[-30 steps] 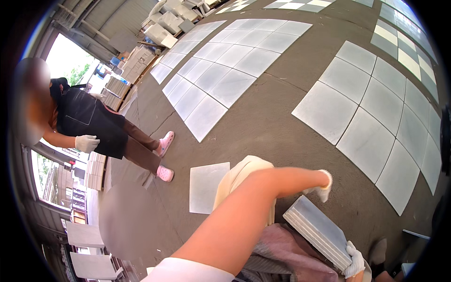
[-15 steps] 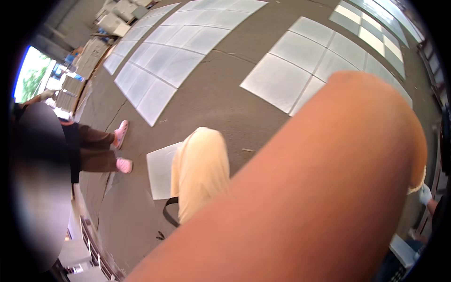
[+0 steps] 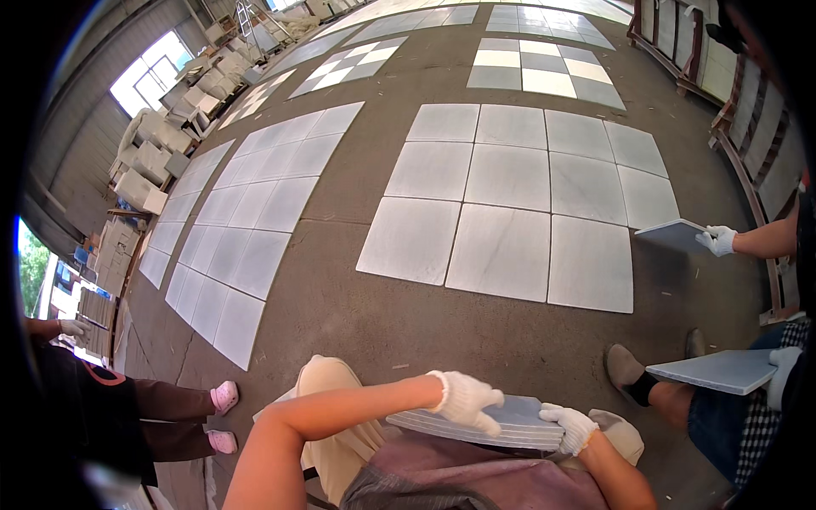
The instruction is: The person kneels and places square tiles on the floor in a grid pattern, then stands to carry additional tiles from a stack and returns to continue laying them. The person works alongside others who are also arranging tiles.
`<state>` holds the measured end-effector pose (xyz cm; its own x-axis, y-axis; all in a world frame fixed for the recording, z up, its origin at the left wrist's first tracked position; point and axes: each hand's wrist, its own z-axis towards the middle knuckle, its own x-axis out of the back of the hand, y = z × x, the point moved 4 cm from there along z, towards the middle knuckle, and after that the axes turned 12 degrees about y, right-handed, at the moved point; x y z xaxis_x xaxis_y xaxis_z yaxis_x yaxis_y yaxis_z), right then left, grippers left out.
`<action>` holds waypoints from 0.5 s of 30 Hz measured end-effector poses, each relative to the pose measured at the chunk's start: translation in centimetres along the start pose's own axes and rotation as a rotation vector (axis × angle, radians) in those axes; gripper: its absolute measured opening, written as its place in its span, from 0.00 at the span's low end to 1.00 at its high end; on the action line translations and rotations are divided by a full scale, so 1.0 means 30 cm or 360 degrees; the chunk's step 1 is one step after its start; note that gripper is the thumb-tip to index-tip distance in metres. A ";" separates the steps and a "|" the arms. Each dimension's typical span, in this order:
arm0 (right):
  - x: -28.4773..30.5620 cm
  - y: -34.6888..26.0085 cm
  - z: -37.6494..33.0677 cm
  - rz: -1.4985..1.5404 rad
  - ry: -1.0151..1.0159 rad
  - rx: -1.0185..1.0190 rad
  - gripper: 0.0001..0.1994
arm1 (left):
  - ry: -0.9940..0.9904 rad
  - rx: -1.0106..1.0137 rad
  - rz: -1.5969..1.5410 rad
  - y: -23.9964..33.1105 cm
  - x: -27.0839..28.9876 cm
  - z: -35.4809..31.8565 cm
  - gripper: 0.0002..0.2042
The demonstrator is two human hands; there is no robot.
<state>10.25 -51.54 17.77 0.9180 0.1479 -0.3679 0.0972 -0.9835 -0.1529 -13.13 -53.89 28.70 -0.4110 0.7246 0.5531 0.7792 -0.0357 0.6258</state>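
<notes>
A stack of several light grey stone tiles (image 3: 501, 432) lies across my lap, close to my beige-trousered knees. My right hand (image 3: 569, 427), in a white knitted glove, grips the right-hand corner of the stack, its thumb over the top. My left hand (image 3: 467, 403), gloved the same way, lies over the upper face of the stack with its fingers stretched out. Whether the left palm touches the tile I cannot tell.
Rows of grey tiles (image 3: 508, 177) are laid on the brown floor ahead. At right, co-workers' gloved hands hold a tile (image 3: 671, 234) and another tile (image 3: 718, 371). A person in pink clogs (image 3: 224, 398) stands left. Racks of slabs (image 3: 756, 170) line the right side.
My bare arm, which filled much of the view, has drawn down and away. The view has shifted, and both gloved hands and the tile stack now show.
</notes>
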 end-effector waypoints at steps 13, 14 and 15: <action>0.007 -0.012 0.001 0.0003 0.0215 -0.0024 0.04 | 0.0156 -0.0016 -0.0233 -0.149 -0.137 -0.023 0.32; -0.008 -0.016 -0.014 0.0000 0.0401 -0.0025 0.04 | 0.0150 -0.0019 -0.0249 -0.161 -0.140 -0.018 0.32; -0.004 -0.014 -0.016 0.0025 0.0383 -0.0025 0.04 | 0.0167 -0.0013 -0.0243 -0.159 -0.130 -0.015 0.32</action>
<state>10.29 -51.18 18.32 0.9845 0.1052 -0.1404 0.0864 -0.9873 -0.1336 -15.47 -56.86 23.80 -0.5718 0.6465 0.5051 0.6999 0.0634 0.7114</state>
